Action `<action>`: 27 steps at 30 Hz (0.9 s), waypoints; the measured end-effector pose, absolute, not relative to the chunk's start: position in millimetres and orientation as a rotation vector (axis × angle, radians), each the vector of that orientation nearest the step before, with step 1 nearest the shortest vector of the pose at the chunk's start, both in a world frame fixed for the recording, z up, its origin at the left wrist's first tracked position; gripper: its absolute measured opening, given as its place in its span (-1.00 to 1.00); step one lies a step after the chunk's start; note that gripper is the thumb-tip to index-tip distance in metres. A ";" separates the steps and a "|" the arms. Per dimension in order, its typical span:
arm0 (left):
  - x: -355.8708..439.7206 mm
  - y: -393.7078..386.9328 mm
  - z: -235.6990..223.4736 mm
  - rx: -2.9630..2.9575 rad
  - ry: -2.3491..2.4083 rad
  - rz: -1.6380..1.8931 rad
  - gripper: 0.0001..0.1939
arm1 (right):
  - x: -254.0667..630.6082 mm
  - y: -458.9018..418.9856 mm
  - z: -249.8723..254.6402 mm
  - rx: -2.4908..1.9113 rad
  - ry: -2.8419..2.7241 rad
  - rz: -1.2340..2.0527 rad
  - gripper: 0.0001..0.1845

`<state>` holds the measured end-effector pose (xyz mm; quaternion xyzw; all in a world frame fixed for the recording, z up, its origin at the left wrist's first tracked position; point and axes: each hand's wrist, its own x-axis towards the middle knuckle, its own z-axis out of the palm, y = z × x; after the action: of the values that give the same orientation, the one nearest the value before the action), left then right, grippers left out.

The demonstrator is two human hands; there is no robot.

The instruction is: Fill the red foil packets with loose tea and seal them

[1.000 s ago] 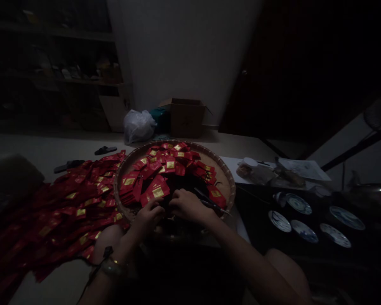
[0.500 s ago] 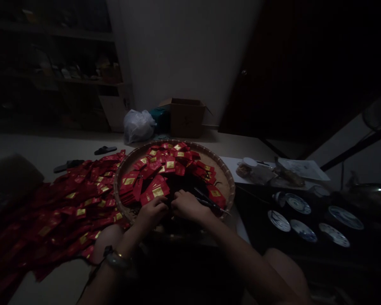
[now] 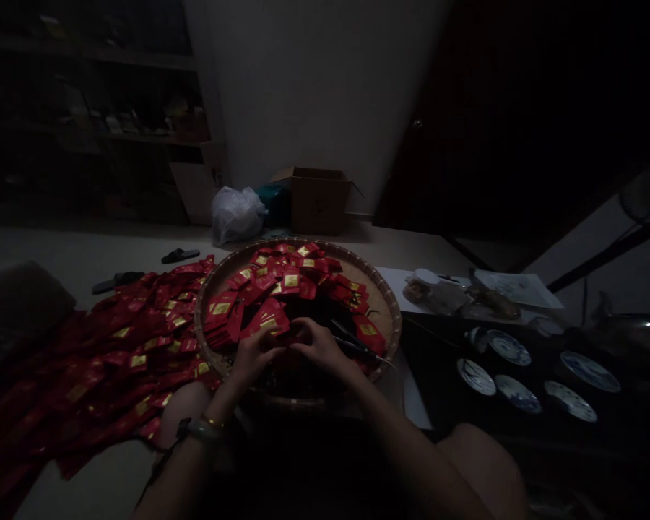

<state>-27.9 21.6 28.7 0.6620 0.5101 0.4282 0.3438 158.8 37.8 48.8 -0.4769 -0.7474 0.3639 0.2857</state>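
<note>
Touching red sachets (image 3: 268, 318), bamboo basket (image 3: 297, 244); left hand (image 3: 254, 356), right hand (image 3: 315, 344) together.

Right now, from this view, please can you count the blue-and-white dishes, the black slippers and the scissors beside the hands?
Blue-and-white dishes: 5
Black slippers: 2
Scissors: 1
Total: 8

Sachets (image 3: 289, 280) in basket (image 3: 303, 242) (more leftward), saucers (image 3: 512, 393) right.
</note>
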 end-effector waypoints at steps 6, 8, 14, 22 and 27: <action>-20.9 29.8 20.8 1.350 1.264 1.072 -0.73 | 158.5 45.7 29.6 -1.234 -1.725 1.225 -0.87; -16.0 30.1 22.6 1.277 1.232 1.091 -0.69 | 158.1 47.5 28.2 -1.207 -1.666 1.208 -0.85; -1.4 26.3 26.1 1.172 0.992 0.933 -0.45 | 151.1 48.4 23.4 -1.314 -1.623 1.033 -0.82; 1.1 26.9 14.7 0.894 1.047 0.938 -0.49 | 204.2 52.6 26.2 -1.677 -1.914 0.464 -0.60; 3.6 20.3 22.6 0.767 1.039 0.962 -0.48 | 235.1 49.6 16.6 -2.198 -2.269 0.258 -0.42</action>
<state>3.6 20.3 22.6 0.3435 0.4653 0.4307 0.6928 235.1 49.6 16.6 -0.6934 -0.7158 0.0814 -0.0139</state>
